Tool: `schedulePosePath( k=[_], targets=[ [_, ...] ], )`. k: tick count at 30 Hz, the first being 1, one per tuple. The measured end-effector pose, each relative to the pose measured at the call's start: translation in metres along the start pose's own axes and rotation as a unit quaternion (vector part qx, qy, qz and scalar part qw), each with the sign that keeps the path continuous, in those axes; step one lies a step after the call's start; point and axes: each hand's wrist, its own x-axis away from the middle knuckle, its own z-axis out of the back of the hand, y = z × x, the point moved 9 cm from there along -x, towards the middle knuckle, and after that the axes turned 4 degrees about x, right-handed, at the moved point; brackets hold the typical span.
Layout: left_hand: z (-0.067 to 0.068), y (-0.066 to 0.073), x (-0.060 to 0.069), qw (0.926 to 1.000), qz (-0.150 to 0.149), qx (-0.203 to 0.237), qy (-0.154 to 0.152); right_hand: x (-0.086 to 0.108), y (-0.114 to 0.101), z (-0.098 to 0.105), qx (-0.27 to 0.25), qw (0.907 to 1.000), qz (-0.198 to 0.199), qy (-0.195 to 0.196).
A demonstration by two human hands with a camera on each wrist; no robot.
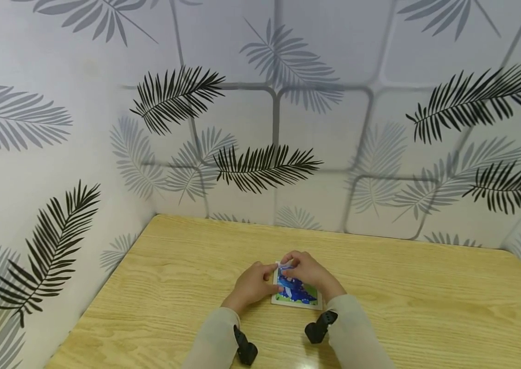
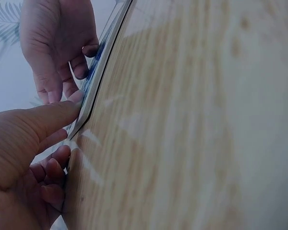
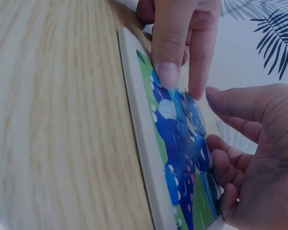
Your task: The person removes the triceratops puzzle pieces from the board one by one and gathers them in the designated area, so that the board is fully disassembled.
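Observation:
A small framed jigsaw puzzle point(image 1: 298, 294) with a blue creature on green lies flat on the table. At its left side is my left hand point(image 1: 252, 285), thumb on the puzzle's face and index finger at the upper left corner. My right hand point(image 1: 308, 271) reaches over the upper part, fingertips at the pieces near the top left. In the right wrist view, the left thumb presses the puzzle point(image 3: 182, 148), and the fingers of the right hand point(image 3: 259, 148) bend along its far edge. The left wrist view shows the left hand point(image 2: 29, 148) at the frame's corner.
The wooden table point(image 1: 186, 266) extends around the puzzle on all sides. Behind it and to the left stand pale walls point(image 1: 316, 200) with a leaf pattern. A black wrist camera point(image 1: 245, 348) is strapped at the left sleeve, another point(image 1: 319, 328) at the right sleeve.

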Motion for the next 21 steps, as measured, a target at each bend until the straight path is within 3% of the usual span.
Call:
schedulePosePath(
  k=[5, 12, 21],
  targets=[
    [-0.0002, -0.0004, -0.0009, 1.0000, -0.008, 0.000, 0.003, -0.0028, -0.0017, -0.0001, -0.009, 0.9997, 0.013, 0.017],
    [-0.0022, -0.0002, 0.0002, 1.0000, -0.005, 0.001, -0.001, -0.0023, 0.0007, -0.0022, 0.063, 0.9970, 0.006, 0.044],
    [-0.0018, -0.0016, -0.0005, 1.0000, 0.001, -0.006, 0.001, 0.0011, -0.0027, -0.0006, 0.041, 0.9982, 0.001, 0.043]
  ],
)
